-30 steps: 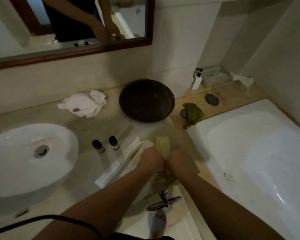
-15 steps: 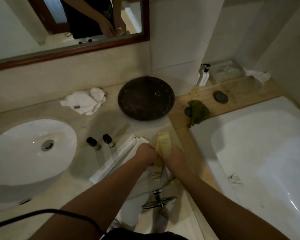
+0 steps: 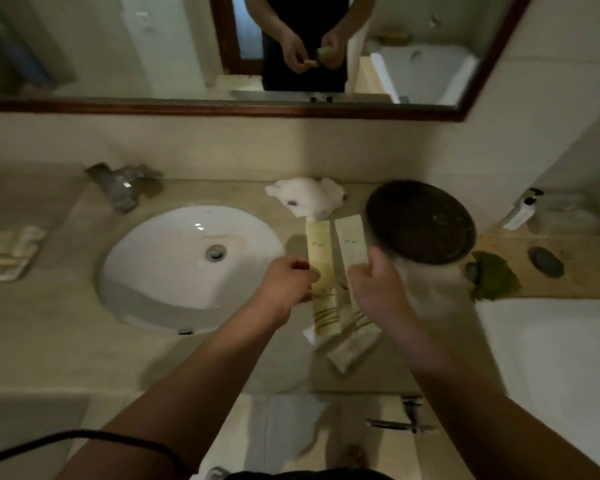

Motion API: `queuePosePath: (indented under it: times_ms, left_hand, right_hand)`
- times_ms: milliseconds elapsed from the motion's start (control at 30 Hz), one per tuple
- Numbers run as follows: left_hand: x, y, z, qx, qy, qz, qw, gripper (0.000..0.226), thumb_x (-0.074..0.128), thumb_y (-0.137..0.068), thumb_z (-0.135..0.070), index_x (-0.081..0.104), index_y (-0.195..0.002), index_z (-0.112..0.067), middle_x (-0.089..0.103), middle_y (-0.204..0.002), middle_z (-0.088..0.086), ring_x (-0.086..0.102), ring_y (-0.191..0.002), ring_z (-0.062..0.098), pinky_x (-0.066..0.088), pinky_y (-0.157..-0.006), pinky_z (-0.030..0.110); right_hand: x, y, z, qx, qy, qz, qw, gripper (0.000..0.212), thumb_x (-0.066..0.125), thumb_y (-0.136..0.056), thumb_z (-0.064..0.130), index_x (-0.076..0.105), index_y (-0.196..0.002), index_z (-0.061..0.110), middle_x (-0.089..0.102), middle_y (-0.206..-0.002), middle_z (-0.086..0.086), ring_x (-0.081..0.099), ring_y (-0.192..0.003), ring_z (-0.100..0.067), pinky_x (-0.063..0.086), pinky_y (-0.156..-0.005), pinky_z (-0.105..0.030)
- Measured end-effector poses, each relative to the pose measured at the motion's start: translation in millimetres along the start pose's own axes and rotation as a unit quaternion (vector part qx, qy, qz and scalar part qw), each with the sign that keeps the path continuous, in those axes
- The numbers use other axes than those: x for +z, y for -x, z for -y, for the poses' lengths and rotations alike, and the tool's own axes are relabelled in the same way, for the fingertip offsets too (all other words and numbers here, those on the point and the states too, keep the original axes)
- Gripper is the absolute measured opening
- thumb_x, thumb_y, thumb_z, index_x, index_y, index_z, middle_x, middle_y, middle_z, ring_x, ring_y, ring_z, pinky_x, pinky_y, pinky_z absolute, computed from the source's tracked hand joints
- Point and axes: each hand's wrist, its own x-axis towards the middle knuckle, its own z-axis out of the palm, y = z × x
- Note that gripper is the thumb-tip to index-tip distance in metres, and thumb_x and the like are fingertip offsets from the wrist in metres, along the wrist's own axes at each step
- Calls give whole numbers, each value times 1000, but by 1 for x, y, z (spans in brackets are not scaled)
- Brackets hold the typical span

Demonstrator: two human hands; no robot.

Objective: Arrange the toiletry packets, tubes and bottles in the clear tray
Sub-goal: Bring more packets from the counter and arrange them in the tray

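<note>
My left hand [image 3: 288,285] pinches a pale yellow tube [image 3: 318,258] that stands upright above the counter. Beside it, my right hand [image 3: 378,289] grips a second pale packet [image 3: 350,242], also held upright. The two packets are side by side, a small gap between them. More pale packets [image 3: 352,348] lie on the counter below my hands. A clear tray [image 3: 568,213], blurred, sits at the far right against the wall. No small bottles show in this view.
A dark round plate [image 3: 420,221] lies right of the packets, a crumpled white towel [image 3: 305,199] behind them. The white sink [image 3: 187,268] and faucet [image 3: 122,185] are at left. A pump bottle [image 3: 523,209], green cloth [image 3: 492,278] and bathtub [image 3: 551,368] are at right.
Both hands have risen from the counter and moved apart, each now holding its own packet upright. The view has swung left, bringing the sink to the middle.
</note>
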Motion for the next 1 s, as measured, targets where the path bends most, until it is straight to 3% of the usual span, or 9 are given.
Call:
queuePosePath:
  times_ms: [133,200,300,400,567,667,767,900,1000]
  left_hand:
    - [-117,22,4,5,85,-54,995,15,58,-85,1,64,-97,-5,68,-101,17,68,-89,27,59,-77,39]
    - [-179,35,10,14,113,-81,990,12,56,-87,2,63,-95,-6,69,-102,16,69,-88,25,60,-71,36]
    - [-260,50,21,15,148,-131,980,11,55,-89,2,60,-88,-7,69,-98,15,69,-79,22,59,-61,31]
    - [-329,63,34,13,156,-180,971,10,57,-88,0,62,-87,-9,70,-89,12,67,-71,18,55,-64,30]
    - [-403,68,47,8,148,-238,960,11,61,-86,-6,64,-97,-7,62,-61,0,53,-38,1,40,-55,25]
    - [-438,63,49,3,166,-252,953,13,61,-87,-7,65,-100,-6,69,-74,3,60,-51,5,49,-61,29]
    - [-471,53,47,-6,171,-264,949,11,62,-88,-9,64,-99,-10,73,-89,6,67,-70,12,53,-71,31]
    - [-521,34,38,-4,183,-295,938,16,61,-89,-8,64,-104,-7,73,-93,7,68,-73,12,56,-70,28]
    - [-558,17,34,-8,191,-316,929,14,61,-88,-7,65,-101,-4,72,-85,8,67,-67,12,56,-66,27]
  right_hand:
    - [100,10,57,-30,22,66,997,33,47,-93,16,49,-125,24,64,-107,5,62,-96,-15,53,-78,-35]
    - [152,15,80,-35,35,106,993,29,45,-92,16,48,-119,27,67,-101,2,65,-90,-17,55,-79,-42]
    - [222,20,111,-61,60,128,988,17,47,-90,13,53,-104,21,69,-93,-2,65,-81,-18,52,-65,-33]
    - [289,26,138,-92,111,177,974,10,50,-92,14,56,-100,12,64,-84,3,62,-75,-15,42,-54,-25]
    - [368,26,175,-134,185,231,946,16,58,-92,18,63,-85,4,66,-77,-12,59,-64,-21,42,-56,-28]
    - [407,16,190,-149,191,253,937,17,54,-92,12,69,-92,4,68,-83,-17,65,-75,-31,48,-64,-34]
    - [443,-1,203,-165,201,279,924,25,48,-95,12,68,-110,15,70,-95,-5,66,-81,-19,53,-71,-33]
    - [493,-28,221,-106,158,290,938,32,46,-98,16,54,-127,24,64,-120,0,62,-104,-19,54,-86,-40]
    - [530,-45,235,-87,169,293,937,33,42,-99,17,49,-130,25,60,-127,-4,59,-109,-25,52,-86,-41]
